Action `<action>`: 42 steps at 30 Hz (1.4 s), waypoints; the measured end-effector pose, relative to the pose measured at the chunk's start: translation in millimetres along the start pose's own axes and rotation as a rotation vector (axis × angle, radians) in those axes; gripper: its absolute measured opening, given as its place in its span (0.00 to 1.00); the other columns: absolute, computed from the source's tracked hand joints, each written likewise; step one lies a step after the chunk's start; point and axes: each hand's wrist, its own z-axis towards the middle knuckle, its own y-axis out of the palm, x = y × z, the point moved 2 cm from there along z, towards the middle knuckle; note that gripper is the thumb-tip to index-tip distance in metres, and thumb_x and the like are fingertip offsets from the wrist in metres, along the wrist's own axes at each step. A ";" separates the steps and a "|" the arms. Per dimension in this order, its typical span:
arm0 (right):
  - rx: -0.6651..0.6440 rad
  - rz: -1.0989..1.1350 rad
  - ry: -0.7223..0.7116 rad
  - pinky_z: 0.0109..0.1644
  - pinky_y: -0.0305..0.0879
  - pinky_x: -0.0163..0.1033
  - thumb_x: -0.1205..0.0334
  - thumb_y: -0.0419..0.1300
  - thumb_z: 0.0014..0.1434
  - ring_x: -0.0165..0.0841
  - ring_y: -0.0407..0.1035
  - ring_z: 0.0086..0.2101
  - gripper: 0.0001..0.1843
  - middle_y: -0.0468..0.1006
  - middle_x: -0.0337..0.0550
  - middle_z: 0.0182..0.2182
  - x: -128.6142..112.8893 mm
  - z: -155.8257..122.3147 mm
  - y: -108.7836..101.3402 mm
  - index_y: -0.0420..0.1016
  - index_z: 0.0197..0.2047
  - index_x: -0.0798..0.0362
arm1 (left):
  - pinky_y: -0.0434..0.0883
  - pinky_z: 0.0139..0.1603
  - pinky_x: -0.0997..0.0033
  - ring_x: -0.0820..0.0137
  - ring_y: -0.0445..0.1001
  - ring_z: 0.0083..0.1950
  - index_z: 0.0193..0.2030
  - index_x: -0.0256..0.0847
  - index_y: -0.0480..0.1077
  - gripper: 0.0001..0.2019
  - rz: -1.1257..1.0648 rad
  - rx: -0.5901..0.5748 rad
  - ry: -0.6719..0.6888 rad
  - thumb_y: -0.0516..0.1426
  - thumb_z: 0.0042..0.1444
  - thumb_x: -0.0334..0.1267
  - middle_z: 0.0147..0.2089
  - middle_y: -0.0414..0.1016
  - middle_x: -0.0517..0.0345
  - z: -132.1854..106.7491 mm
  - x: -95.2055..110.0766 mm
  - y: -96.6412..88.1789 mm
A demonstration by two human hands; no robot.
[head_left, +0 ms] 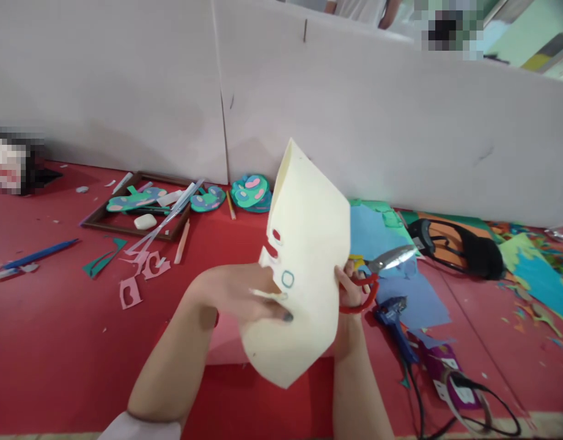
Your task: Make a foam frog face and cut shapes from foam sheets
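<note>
A cream craft sheet [311,244], bent over on itself, is held up in front of me. Its left edge has holes and notches cut into it, beside a small rounded square drawn in dark outline. My left hand [244,290] grips the sheet from the left, with the thumb or a finger on its front. At the sheet's right edge, my right hand [349,288] pinches it and also holds red-handled scissors [371,296], whose blades point right, away from the sheet. Some fingers of both hands are hidden behind the sheet.
On the red table lie a brown frame [137,231] with green cut-outs, pink scraps [131,292] and a blue pen [40,253]. To the right are blue sheets [416,299], a blue glue gun [395,330] with a looping cord, a tape roll [450,397] and a black-orange item [459,244]. A white partition [382,110] stands behind.
</note>
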 end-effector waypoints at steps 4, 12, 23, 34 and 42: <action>0.283 0.027 -0.078 0.32 0.61 0.35 0.60 0.68 0.40 0.25 0.58 0.24 0.22 0.57 0.29 0.21 2.4 6.7 -13.1 0.53 0.25 0.50 | 0.71 0.44 0.69 0.64 0.75 0.44 0.39 0.44 0.75 0.13 -0.074 0.093 -0.159 0.57 0.50 0.46 0.40 0.78 0.57 21.3 -37.8 -10.6; 0.516 -0.023 -0.251 0.35 0.66 0.37 0.61 0.63 0.50 0.27 0.62 0.28 0.16 0.60 0.32 0.27 4.8 -1.7 -10.1 0.55 0.31 0.49 | 0.71 0.41 0.66 0.63 0.74 0.43 0.42 0.42 0.74 0.27 -0.344 0.594 -0.334 0.44 0.55 0.60 0.42 0.77 0.52 43.2 -100.3 -28.4; 0.646 -0.147 -0.312 0.38 0.68 0.40 0.59 0.62 0.50 0.28 0.63 0.28 0.17 0.61 0.33 0.28 18.3 6.5 -17.8 0.54 0.30 0.48 | 0.66 0.26 0.79 0.75 0.72 0.28 0.43 0.38 0.68 0.12 -0.532 0.618 -0.498 0.54 0.55 0.42 0.30 0.73 0.56 52.8 -125.8 -28.6; 0.662 -0.177 -0.354 0.38 0.68 0.42 0.59 0.61 0.52 0.29 0.64 0.28 0.17 0.61 0.33 0.29 20.1 6.8 -15.7 0.52 0.31 0.49 | 0.68 0.36 0.77 0.74 0.73 0.35 0.47 0.37 0.68 0.16 -0.339 0.676 -0.449 0.55 0.50 0.32 0.36 0.76 0.56 51.6 -124.6 -32.6; 0.690 -0.266 -0.331 0.36 0.68 0.43 0.56 0.61 0.52 0.29 0.62 0.26 0.16 0.60 0.33 0.27 19.3 5.2 -18.4 0.54 0.30 0.49 | 0.72 0.31 0.72 0.72 0.74 0.29 0.47 0.35 0.65 0.14 -0.441 0.612 -0.576 0.54 0.52 0.35 0.34 0.74 0.54 52.5 -119.9 -26.0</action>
